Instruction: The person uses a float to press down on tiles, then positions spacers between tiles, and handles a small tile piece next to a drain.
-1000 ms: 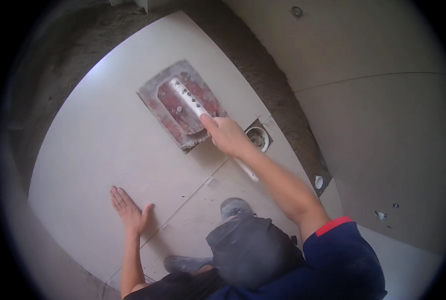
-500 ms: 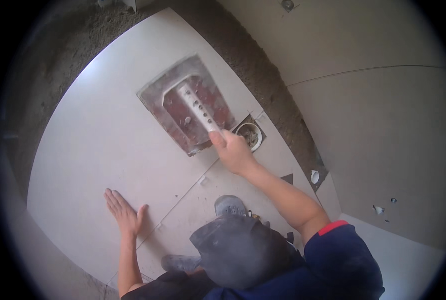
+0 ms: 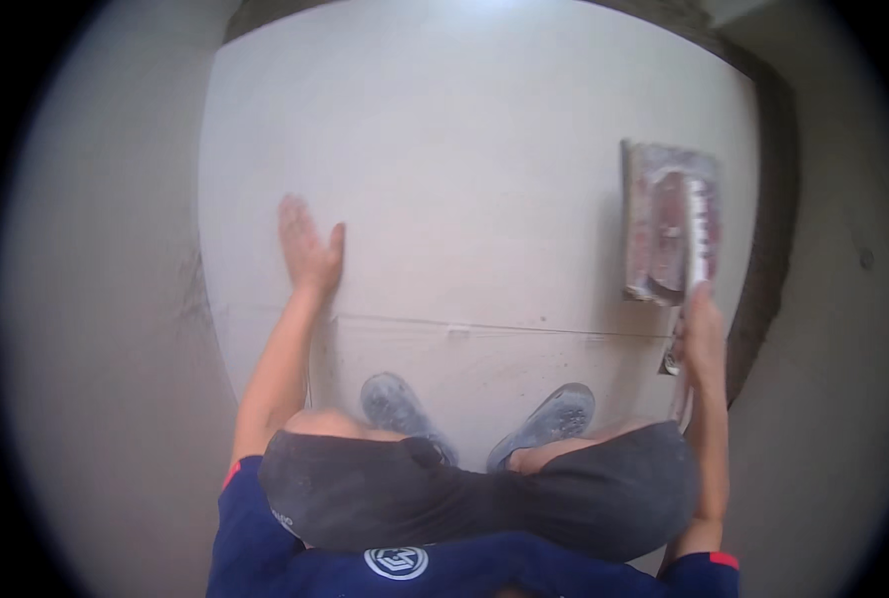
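A large pale floor tile [image 3: 464, 189] lies in front of me. My left hand [image 3: 310, 251] rests on its left part, fingers stretched out and thumb apart, holding nothing. At the tile's right side, my right hand [image 3: 704, 334] is wrapped round the near end of a hand float's pale, perforated handle. The hand float [image 3: 670, 234] has a rectangular, reddish plate smeared with grey. It looks tilted, with a shadow on the tile to its left; whether it touches the tile I cannot tell. Motion blurs the right hand slightly.
A seam with small pale clips [image 3: 458, 331] separates this tile from the nearer one [image 3: 484, 354], where my grey shoes [image 3: 554, 414] stand. By my right wrist, a cut-out [image 3: 670, 363] is partly hidden. Dark rough mortar [image 3: 778, 189] borders the tile on the right.
The view has swung round, so the tile now lies straight ahead. The hand float, flatter earlier, now looks tilted. My left hand is still spread on the tile; the right keeps its grip.
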Demonstrator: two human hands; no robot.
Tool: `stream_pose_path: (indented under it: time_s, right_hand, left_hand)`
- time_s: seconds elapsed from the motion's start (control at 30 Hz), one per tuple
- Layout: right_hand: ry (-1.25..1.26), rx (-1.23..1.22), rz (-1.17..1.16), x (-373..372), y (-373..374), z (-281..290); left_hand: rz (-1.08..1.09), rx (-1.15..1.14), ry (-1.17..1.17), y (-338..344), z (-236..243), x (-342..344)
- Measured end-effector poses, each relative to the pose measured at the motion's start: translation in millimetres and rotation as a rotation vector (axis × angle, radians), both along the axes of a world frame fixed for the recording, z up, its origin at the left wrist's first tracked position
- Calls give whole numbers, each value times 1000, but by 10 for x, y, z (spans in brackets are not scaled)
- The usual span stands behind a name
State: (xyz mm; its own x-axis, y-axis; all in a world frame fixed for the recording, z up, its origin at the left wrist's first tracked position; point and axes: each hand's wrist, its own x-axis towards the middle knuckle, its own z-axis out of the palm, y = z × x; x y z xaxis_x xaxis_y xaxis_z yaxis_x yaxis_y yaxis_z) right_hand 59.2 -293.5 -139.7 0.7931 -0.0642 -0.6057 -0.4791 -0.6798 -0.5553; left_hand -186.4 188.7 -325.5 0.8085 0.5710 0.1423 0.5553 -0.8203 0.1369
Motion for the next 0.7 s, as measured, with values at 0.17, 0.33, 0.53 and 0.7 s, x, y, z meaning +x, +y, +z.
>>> stream_pose_path:
  time_s: [0.17, 0.33, 0.53, 0.7]
  right_hand:
    - [-416, 95, 465, -318, 163, -335]
    - [-60, -57, 746, -60, 59, -772]
    - [-180, 138, 835, -162, 130, -244]
    - [-126, -67, 971, -381, 356, -732]
  left_hand:
    - [53, -17, 0, -144, 82, -172]
    - [75, -56, -10, -1008, 131, -44]
    - [75, -15, -6, -1158, 125, -54]
    - [94, -61, 24, -1145, 303, -121]
